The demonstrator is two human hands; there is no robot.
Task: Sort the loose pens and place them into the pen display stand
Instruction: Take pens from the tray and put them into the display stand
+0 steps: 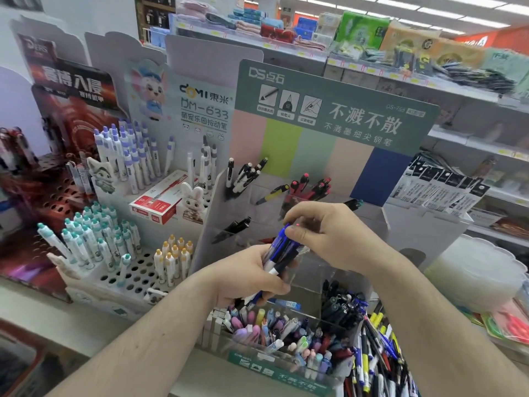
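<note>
Above the pen display stand (286, 282): left hand (252, 277) grips blue pens (279, 255); right hand (326, 233) pinches one by its top. Light, stiff, smooth barrels; hold mid-barrel.

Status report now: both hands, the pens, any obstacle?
Left hand grips bundle of blue pens. Right hand pinches the bundle's top. Display stand behind, pockets partly filled. Nothing blocks.

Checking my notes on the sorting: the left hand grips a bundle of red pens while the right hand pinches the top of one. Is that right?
Not quite. The head view shows the bundle of pens is blue, not red. The rest stands: the left hand grips it and the right hand pinches the top of one.
</note>
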